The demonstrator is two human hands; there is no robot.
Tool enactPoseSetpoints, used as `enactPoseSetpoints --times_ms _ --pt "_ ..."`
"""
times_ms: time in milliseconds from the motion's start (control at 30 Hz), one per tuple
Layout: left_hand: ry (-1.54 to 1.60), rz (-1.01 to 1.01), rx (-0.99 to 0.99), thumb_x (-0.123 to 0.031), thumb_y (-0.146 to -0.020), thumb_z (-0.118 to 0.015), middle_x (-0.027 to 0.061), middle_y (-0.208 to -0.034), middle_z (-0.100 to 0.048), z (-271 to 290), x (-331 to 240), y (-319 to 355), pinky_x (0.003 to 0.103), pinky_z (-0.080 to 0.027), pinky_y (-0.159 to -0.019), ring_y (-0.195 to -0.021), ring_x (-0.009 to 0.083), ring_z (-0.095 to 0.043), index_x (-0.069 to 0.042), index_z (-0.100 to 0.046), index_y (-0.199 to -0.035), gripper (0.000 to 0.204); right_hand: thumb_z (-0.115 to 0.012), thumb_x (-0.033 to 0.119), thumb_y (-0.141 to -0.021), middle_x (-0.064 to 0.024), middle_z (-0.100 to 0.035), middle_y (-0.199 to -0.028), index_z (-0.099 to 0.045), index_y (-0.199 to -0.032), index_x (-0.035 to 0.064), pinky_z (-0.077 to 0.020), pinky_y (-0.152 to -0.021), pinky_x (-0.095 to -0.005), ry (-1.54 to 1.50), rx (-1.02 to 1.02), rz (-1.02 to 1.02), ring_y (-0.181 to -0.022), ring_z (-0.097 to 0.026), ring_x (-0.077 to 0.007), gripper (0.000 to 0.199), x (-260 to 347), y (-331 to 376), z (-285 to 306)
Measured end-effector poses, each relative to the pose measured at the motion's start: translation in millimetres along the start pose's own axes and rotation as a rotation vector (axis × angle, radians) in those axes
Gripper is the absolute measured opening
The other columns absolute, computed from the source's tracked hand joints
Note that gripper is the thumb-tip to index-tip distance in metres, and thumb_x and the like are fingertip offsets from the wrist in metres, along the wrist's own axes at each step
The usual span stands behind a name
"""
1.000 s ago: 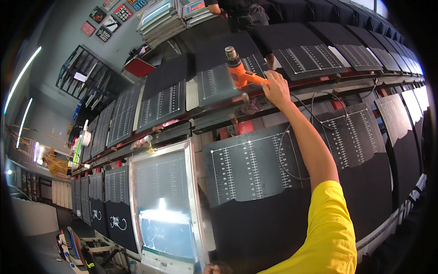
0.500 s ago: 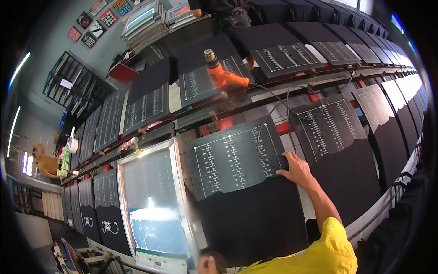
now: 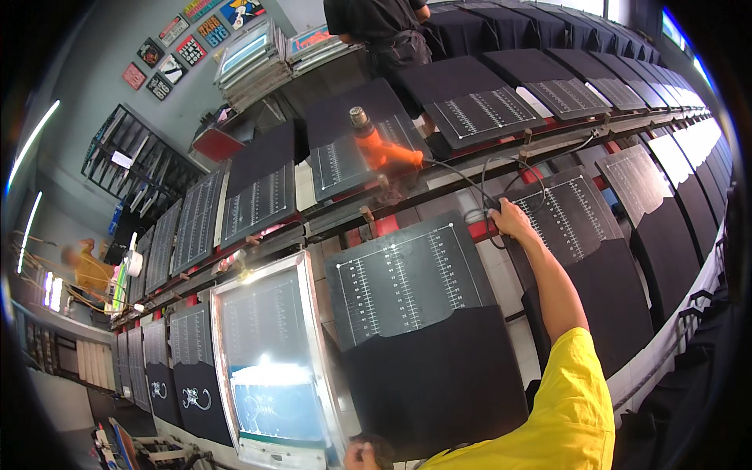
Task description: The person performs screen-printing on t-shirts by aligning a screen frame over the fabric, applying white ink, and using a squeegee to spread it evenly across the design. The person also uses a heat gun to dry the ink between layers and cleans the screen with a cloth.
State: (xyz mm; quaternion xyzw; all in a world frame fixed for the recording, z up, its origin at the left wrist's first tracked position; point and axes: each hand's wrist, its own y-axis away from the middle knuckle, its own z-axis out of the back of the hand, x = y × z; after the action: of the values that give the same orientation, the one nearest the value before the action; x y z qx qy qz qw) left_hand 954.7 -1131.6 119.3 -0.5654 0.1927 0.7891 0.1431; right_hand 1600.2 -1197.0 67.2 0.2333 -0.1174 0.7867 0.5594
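Note:
My right hand (image 3: 511, 219) is closed on the black cable (image 3: 458, 174) above the gap between two ruled boards. From there the cable runs left to an orange heat gun (image 3: 385, 150), whose metal nozzle points up on the far row. My left hand (image 3: 359, 456) is cut by the lower edge, fingers curled, beside the lower right corner of the screen printing frame (image 3: 313, 329). What it holds, if anything, is hidden; a dark blur lies against it. Nearest me is a board with white ruled marks (image 3: 407, 274), its lower part covered by black fabric (image 3: 439, 376).
More ruled boards with black fabric (image 3: 611, 298) line both rows, with a metal rail (image 3: 337, 223) between them. Two fabrics at left carry a white print (image 3: 196, 398). Stacked screens (image 3: 254, 66) stand at the back, near a person in black (image 3: 384, 31). Another person (image 3: 92, 270) is far left.
My right hand has moved up and right from the near board's edge, taking the cable along. The cable loop no longer crosses that board. My left hand stays low by the frame.

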Motion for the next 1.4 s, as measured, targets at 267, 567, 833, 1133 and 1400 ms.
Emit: enactPoseSetpoints --times_ms 267,567,833,1133,1400 --pt "-0.063 0.113 -0.120 -0.021 -0.102 -0.052 0.0068 -0.065 -0.062 -2 15 10 0.023 -0.041 -0.037 -0.044 0.0093 -0.052 -0.006 -0.063 -0.093 0.021 -0.061 0.034 -0.092 -0.0233 -0.070 -0.097 -0.069 -0.094 0.0021 -0.0526 -0.084 -0.0513 0.114 -0.126 0.162 -0.096 -0.067 -0.0432 0.033 25 -8 40" --pt "0.001 0.134 -0.060 -0.027 -0.102 -0.056 0.0067 -0.069 -0.065 -7 5 4 0.022 -0.041 -0.040 -0.048 0.0084 -0.053 -0.009 -0.061 -0.092 0.021 -0.065 0.030 -0.089 -0.0233 -0.070 -0.093 -0.072 -0.091 0.0040 -0.0532 -0.079 -0.0510 0.214 -0.327 0.364 -0.090 -0.068 -0.0424 0.027 114 -68 157" --pt "0.003 0.147 -0.028 -0.028 -0.103 -0.056 0.0063 -0.072 -0.064 -10 -4 2 0.024 -0.041 -0.042 -0.051 0.0099 -0.052 -0.010 -0.058 -0.090 0.022 -0.068 0.021 -0.087 -0.0209 -0.072 -0.096 -0.073 -0.094 0.0051 -0.0552 -0.080 -0.0499 0.393 -0.410 0.360 -0.093 -0.071 -0.0391 0.018 124 -138 166" --pt "-0.015 0.291 0.005 -0.026 -0.103 -0.054 0.0061 -0.076 -0.062 -13 -5 0 0.027 -0.044 -0.047 -0.057 0.0119 -0.054 -0.009 -0.057 -0.094 0.019 -0.064 0.020 -0.089 -0.0216 -0.072 -0.099 -0.072 -0.094 0.0028 -0.0552 -0.080 -0.0492 0.310 -0.535 0.243 -0.095 -0.070 -0.0404 0.020 122 -164 132" --pt "-0.017 0.348 0.032 -0.022 -0.102 -0.054 0.0065 -0.077 -0.063 -23 -12 -3 0.026 -0.045 -0.050 -0.059 0.0131 -0.056 -0.008 -0.057 -0.095 0.016 -0.057 0.023 -0.095 -0.0218 -0.071 -0.101 -0.066 -0.111 0.0078 -0.0524 -0.086 -0.0496 0.056 -0.609 0.111 -0.100 -0.068 -0.0406 0.024 114 -177 104"
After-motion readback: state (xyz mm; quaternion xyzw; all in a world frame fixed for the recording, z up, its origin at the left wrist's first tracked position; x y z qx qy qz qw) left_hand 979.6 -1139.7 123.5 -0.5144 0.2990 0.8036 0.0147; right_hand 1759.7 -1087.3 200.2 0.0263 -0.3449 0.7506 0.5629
